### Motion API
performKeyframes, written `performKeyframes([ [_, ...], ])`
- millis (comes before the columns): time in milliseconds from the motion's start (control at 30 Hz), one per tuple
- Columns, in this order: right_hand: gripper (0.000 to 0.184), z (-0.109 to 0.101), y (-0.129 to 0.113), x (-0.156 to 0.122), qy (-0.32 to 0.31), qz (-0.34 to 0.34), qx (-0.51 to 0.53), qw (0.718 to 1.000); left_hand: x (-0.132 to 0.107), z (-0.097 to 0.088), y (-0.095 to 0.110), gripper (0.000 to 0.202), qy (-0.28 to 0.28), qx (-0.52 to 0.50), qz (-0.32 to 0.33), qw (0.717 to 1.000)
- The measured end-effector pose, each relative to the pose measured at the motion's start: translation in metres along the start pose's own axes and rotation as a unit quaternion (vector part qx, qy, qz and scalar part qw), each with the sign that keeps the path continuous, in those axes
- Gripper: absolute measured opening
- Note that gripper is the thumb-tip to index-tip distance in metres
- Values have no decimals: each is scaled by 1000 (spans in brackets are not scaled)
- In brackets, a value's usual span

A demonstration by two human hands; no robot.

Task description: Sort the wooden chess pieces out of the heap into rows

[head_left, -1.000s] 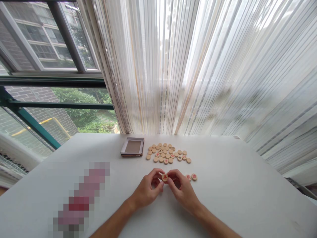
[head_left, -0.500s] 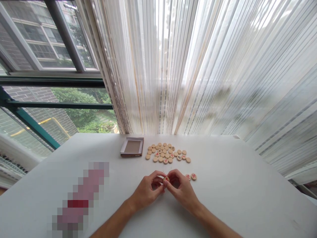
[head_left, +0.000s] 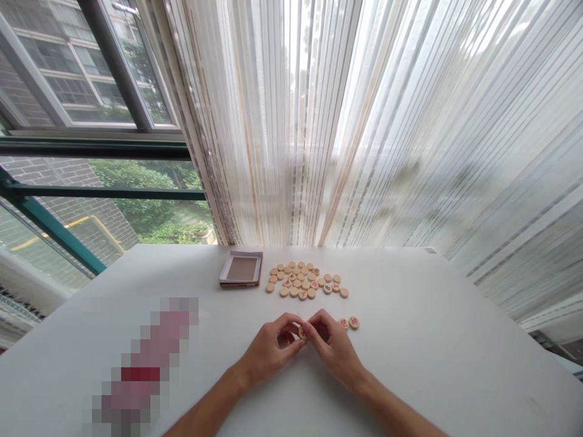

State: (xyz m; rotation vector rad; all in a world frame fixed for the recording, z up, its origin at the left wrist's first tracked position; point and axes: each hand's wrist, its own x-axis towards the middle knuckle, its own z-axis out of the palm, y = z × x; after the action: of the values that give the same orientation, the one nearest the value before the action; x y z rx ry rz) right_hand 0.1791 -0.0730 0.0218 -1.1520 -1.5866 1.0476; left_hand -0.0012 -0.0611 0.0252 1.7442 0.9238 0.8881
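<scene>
A round wooden Chinese chess piece with a red character (head_left: 301,332) is pinched between the fingertips of both hands. My left hand (head_left: 271,349) closes on it from the left. From the right, my right hand (head_left: 334,349) grips it too, its thumb covering part of the face. Just right of that hand lie a red-marked piece (head_left: 354,322) and a second red-marked piece (head_left: 343,324), the latter partly hidden behind the hand. Beyond the hands, several more pieces (head_left: 303,295) are spread in a loose cluster, mostly blank side up, with some red or black characters showing.
An open shallow box (head_left: 239,284) sits at the back, left of the cluster. A pixelated pinkish patch (head_left: 141,358) covers something on the left of the white table (head_left: 437,346). Behind the table hang string curtains (head_left: 282,152), with a window (head_left: 91,79) at the left.
The held piece has turned or shifted slightly, and my right thumb now hides more of its face. Both hands stay in nearly the same place. The view has moved a little.
</scene>
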Motion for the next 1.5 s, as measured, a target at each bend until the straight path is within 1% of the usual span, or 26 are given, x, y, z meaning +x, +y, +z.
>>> performKeyframes([
  [267,18,-1,0,-2,-11,-20,1,1000,0,0,2,25,6,-18,-11,1000],
  [433,17,0,-1,-1,-7,-32,3,999,1,0,-1,28,3,-16,-9,1000],
  [533,18,-3,-4,-1,7,-63,-25,998,1,0,-4,33,8,-10,0,1000],
  [600,18,-8,-6,-1,19,-95,-52,994,1,0,-5,32,13,-5,2,1000],
  [667,17,-16,-7,1,33,-121,-73,989,0,0,-6,28,16,4,1,1000],
  [733,17,-26,-7,4,51,-132,-78,987,0,-1,-6,24,18,12,-3,1000],
  [867,14,-53,-7,14,104,-141,-32,984,0,0,-6,20,25,14,-12,1000],
  [967,13,-73,-8,20,140,-133,-14,981,0,0,-5,20,26,10,-19,999],
  [1033,16,-84,-10,21,156,-120,-21,980,0,-1,-5,21,25,9,-23,999],
  [1100,19,-93,-12,22,142,-95,-39,985,0,-1,-5,22,26,9,-25,999],
  [1233,24,-104,-16,20,82,-40,-103,990,-1,-1,-4,22,24,9,-23,999],
  [1333,27,-108,-20,19,49,-2,-150,988,-1,-1,-5,22,22,10,-21,999],
  [1400,26,-112,-23,17,13,20,-170,985,0,0,-5,22,21,11,-20,1000],
  [1500,23,-120,-27,15,-41,34,-208,977,-1,0,-6,22,23,13,-19,999],
])
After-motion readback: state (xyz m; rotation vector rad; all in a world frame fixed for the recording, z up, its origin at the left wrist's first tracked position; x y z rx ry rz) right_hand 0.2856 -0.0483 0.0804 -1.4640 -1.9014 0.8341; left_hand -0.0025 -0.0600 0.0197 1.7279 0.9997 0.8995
